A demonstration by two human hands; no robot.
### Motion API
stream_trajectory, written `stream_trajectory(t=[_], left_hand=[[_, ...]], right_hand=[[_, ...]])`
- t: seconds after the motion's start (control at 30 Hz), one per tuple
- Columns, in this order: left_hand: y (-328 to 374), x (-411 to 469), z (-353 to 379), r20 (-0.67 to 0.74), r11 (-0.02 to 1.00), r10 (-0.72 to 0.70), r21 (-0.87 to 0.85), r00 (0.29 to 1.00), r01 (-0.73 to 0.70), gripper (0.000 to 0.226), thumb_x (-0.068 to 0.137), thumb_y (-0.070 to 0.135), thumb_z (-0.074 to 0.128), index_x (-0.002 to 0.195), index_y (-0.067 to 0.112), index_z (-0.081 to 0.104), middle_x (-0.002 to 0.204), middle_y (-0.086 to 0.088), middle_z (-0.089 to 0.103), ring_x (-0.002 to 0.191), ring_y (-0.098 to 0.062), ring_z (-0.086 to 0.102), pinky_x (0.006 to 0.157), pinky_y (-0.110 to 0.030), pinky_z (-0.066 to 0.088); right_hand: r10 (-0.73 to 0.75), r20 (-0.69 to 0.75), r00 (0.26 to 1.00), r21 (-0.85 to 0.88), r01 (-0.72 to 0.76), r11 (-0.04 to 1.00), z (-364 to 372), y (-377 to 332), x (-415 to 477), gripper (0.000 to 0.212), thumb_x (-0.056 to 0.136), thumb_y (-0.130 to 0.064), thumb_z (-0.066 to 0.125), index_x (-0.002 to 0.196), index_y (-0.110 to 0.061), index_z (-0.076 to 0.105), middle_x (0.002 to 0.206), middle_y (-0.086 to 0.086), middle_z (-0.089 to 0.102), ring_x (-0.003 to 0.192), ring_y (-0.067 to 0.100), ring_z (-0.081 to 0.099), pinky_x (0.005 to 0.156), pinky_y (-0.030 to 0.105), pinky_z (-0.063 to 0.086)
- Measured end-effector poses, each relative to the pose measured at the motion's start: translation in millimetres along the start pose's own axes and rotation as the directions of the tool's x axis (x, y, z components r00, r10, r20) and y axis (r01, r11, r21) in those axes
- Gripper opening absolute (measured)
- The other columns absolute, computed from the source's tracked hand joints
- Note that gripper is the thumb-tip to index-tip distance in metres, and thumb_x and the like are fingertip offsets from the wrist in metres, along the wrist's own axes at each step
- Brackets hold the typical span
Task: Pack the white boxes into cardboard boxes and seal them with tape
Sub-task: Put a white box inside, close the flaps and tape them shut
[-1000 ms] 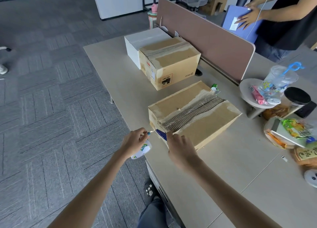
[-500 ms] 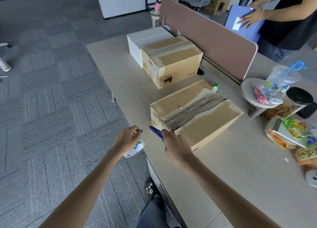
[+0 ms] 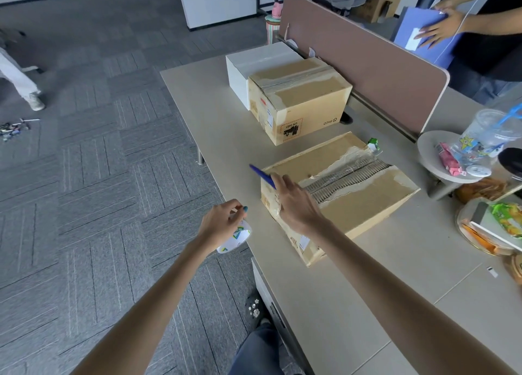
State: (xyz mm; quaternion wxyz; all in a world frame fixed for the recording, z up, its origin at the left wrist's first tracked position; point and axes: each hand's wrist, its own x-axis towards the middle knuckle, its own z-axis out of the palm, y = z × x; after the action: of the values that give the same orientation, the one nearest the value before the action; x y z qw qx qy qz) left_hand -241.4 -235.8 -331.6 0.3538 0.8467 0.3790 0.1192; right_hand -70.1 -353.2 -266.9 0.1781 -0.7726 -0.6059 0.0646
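Head view: left hand (image 3: 219,228) curls round tape roll (image 3: 236,237), right hand (image 3: 296,204) pinches blue tool (image 3: 261,174) over cardboard box (image 3: 364,202); advised: press tape end flat.

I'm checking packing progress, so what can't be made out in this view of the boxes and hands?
Head view only.
- Near box contents: closed flaps cover them.
- Far box contents: taped shut.
- White box: the far box hides part of it.
- Roll: left hand covers most of it.
- Blue tool: right hand hides its rear; pen or cutter, cannot tell.
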Motion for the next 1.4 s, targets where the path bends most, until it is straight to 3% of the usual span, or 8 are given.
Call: stream_trajectory(t=[0.23,0.5,0.73,0.97,1.03,1.13,1.27,1.4], left_hand=[[-4,2,3,-0.006,1.000,0.018,-0.012,1.000,-0.018,0.042,0.080,0.064,0.036,0.081,0.030,0.061,0.082,0.012,0.074,0.067,-0.014,0.069,0.059,-0.036,0.054],[-8,1,10,0.011,0.999,-0.038,0.005,0.999,0.038,0.035,0.087,0.050,0.045,0.086,0.022,0.066,0.080,0.012,0.073,0.065,-0.011,0.068,0.057,-0.028,0.047],[-10,4,11,0.026,0.999,-0.048,0.016,0.998,0.048,0.034,0.087,0.051,0.044,0.085,0.025,0.065,0.080,0.008,0.074,0.064,-0.014,0.068,0.057,-0.032,0.051],[-11,5,4,0.052,0.993,-0.062,-0.102,0.997,0.067,0.042,0.080,0.066,0.042,0.081,0.029,0.062,0.080,0.010,0.073,0.069,-0.014,0.070,0.062,-0.043,0.056],[-7,4,-1,0.054,0.986,-0.056,-0.151,0.997,0.064,0.043,0.080,0.066,0.042,0.082,0.029,0.063,0.082,0.011,0.073,0.071,-0.009,0.070,0.065,-0.044,0.057],[6,3,-9,0.079,0.973,-0.053,-0.220,0.995,0.069,0.032,0.080,0.056,0.041,0.081,0.033,0.064,0.083,0.005,0.072,0.079,-0.024,0.069,0.072,-0.045,0.056],[32,2,-18,0.178,0.940,-0.037,-0.328,0.983,0.095,0.027,0.079,0.033,0.041,0.079,0.030,0.068,0.084,0.006,0.070,0.081,-0.024,0.064,0.069,-0.034,0.044],[53,1,-21,0.236,0.943,0.004,-0.325,0.972,0.075,0.030,0.080,0.029,0.039,0.082,0.030,0.069,0.089,0.002,0.071,0.085,-0.023,0.065,0.068,-0.032,0.043]], right_hand=[[0.215,-0.107,0.971,-0.064,-0.223,0.973,18,42,2,0.058,0.086,-0.026,0.071,0.132,-0.003,0.042,0.101,0.014,0.052,0.081,0.025,0.054,0.062,0.035,0.055],[0.184,-0.194,0.964,-0.200,-0.223,0.954,35,45,0,0.068,0.077,-0.044,0.074,0.125,-0.004,0.048,0.096,0.013,0.052,0.075,0.028,0.057,0.050,0.038,0.053],[0.118,-0.211,0.970,-0.302,-0.179,0.936,43,38,4,0.065,0.066,-0.025,0.081,0.117,-0.005,0.044,0.092,0.013,0.053,0.072,0.027,0.056,0.053,0.037,0.055],[0.160,-0.029,0.987,-0.533,-0.151,0.832,49,29,1,0.097,0.058,-0.029,0.087,0.136,-0.002,0.036,0.115,0.014,0.046,0.091,0.027,0.052,0.075,0.033,0.051],[0.151,-0.073,0.986,-0.400,-0.168,0.901,42,33,1,0.090,0.062,-0.039,0.087,0.130,-0.004,0.040,0.111,0.012,0.048,0.088,0.025,0.054,0.071,0.034,0.052],[0.250,-0.199,0.948,0.113,-0.232,0.966,28,38,-2,0.041,0.087,-0.036,0.066,0.111,-0.008,0.046,0.094,0.008,0.054,0.065,0.021,0.055,0.054,0.034,0.051],[0.482,0.038,0.876,0.668,-0.381,0.640,17,29,-13,0.024,0.098,-0.035,0.045,0.097,-0.012,0.051,0.080,0.010,0.066,0.054,0.023,0.054,0.047,0.029,0.043],[0.472,0.303,0.828,0.779,-0.500,0.379,16,18,-27,0.044,0.099,-0.052,0.040,0.104,-0.011,0.057,0.082,0.006,0.058,0.055,0.017,0.057,0.045,0.025,0.037]])
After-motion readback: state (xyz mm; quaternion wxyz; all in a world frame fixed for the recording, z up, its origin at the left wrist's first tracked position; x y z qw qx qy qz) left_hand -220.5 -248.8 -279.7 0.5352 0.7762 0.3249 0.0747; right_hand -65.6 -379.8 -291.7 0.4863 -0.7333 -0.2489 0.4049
